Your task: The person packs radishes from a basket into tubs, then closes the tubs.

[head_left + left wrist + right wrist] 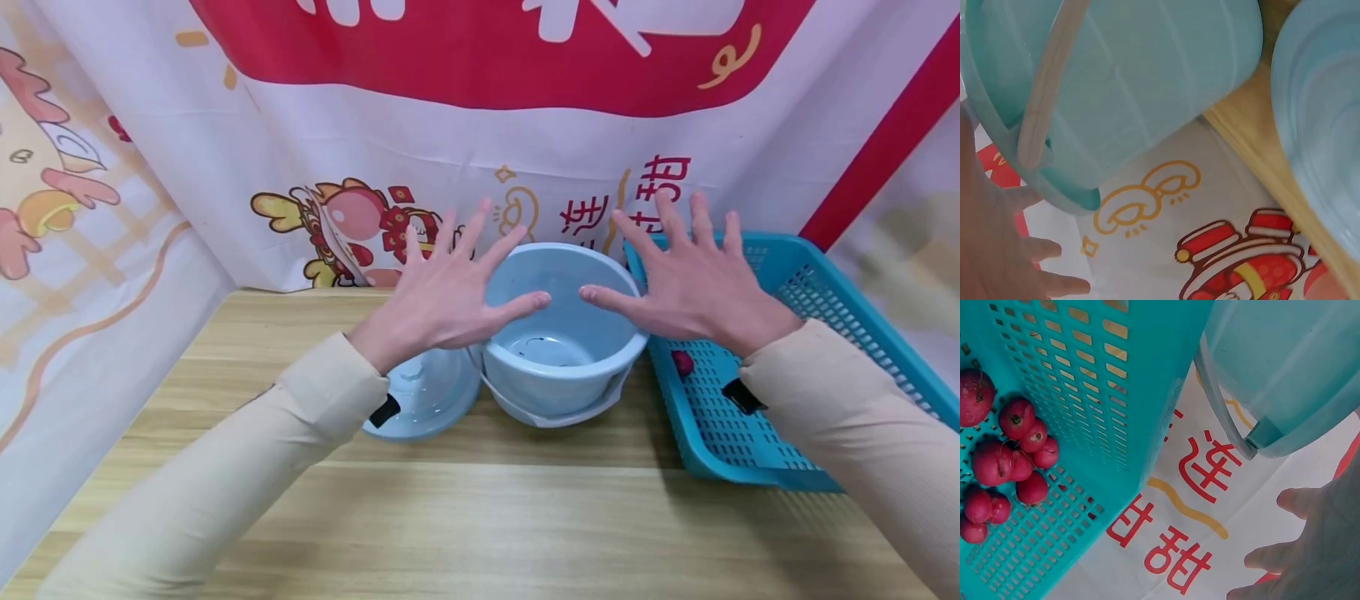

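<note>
My left hand (453, 296) is spread wide above the left rim of a light blue bucket (570, 392), its thumb reaching over the opening. Across from it, my right hand (690, 275) hovers with fingers fanned out, between the bucket and a teal basket (697, 442). Neither hand holds anything. A few small dark specks lie on the bucket's floor, and its pale handle (1054, 81) hangs down against the side. In the right wrist view, several red radishes (994, 462) sit in the basket; in the head view my right hand and sleeve hide most of them.
A round light blue lid (435, 400) lies on the wooden table (480, 525) left of the bucket, partly covered by my left wrist. Behind the table hangs a printed white and red cloth (450, 133), close to the bucket and basket.
</note>
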`<control>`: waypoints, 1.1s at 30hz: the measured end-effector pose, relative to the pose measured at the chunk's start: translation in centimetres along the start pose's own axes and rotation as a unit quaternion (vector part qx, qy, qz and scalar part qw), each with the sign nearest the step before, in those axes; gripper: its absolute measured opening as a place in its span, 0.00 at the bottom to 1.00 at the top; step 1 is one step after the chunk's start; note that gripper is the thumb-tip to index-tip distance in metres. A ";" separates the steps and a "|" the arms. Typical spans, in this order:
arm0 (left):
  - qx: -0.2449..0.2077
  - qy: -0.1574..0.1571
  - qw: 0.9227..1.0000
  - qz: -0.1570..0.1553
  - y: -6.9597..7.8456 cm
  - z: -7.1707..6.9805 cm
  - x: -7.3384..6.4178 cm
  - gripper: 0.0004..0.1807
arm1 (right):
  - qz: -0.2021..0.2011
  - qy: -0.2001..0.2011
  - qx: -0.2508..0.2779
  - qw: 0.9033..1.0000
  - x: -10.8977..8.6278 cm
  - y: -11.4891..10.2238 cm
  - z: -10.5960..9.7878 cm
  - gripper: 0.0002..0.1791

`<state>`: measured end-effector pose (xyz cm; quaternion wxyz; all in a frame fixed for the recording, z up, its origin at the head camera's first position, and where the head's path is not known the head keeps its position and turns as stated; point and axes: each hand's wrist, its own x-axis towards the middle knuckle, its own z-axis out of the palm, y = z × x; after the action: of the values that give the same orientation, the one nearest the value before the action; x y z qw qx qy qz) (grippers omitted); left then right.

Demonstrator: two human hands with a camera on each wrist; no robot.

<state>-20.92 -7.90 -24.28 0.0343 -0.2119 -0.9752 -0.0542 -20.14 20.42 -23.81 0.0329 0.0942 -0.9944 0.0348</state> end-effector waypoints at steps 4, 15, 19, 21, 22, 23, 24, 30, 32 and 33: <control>-0.044 -0.012 0.999 0.021 -0.1 0.8 0.0 0.48 | -0.001 0.005 0.000 1.000 0.0 0.2 0.1 0.61; -0.146 -0.043 0.988 0.041 -0.6 2.5 0.2 0.50 | -0.007 0.031 0.009 0.999 0.3 2.3 0.3 0.60; -0.150 -0.037 0.987 0.040 -0.5 2.6 0.2 0.50 | -0.036 0.048 0.041 0.997 0.5 4.5 0.4 0.58; -0.146 -0.034 0.988 0.041 -0.6 2.6 0.1 0.50 | -0.050 0.053 0.068 0.995 0.8 5.9 0.7 0.57; -0.145 -0.034 0.988 0.042 -0.6 2.6 0.1 0.50 | -0.053 0.053 0.083 0.994 0.9 6.7 0.9 0.56; -0.142 -0.034 0.988 0.042 -0.5 2.6 0.1 0.50 | -0.054 0.055 0.100 0.992 1.1 7.5 1.1 0.55; -0.140 -0.035 0.989 0.041 -0.5 2.7 0.2 0.50 | -0.054 0.058 0.117 0.990 1.2 8.3 1.4 0.54; -0.144 -0.037 0.988 0.040 -0.6 2.8 0.2 0.49 | -0.022 0.078 0.245 0.966 1.4 11.9 3.1 0.46; -0.156 -0.031 0.986 0.040 -0.6 3.0 0.2 0.49 | 0.002 0.079 0.282 0.956 1.4 12.5 3.5 0.45; -0.164 -0.026 0.985 0.042 -0.7 3.1 0.2 0.49 | 0.013 0.079 0.295 0.952 1.4 12.8 3.6 0.45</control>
<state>-21.51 -8.04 -27.35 -0.0237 -0.2566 -0.9439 -0.2067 -24.11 32.47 -28.13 0.0815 0.0836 -0.9351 0.3347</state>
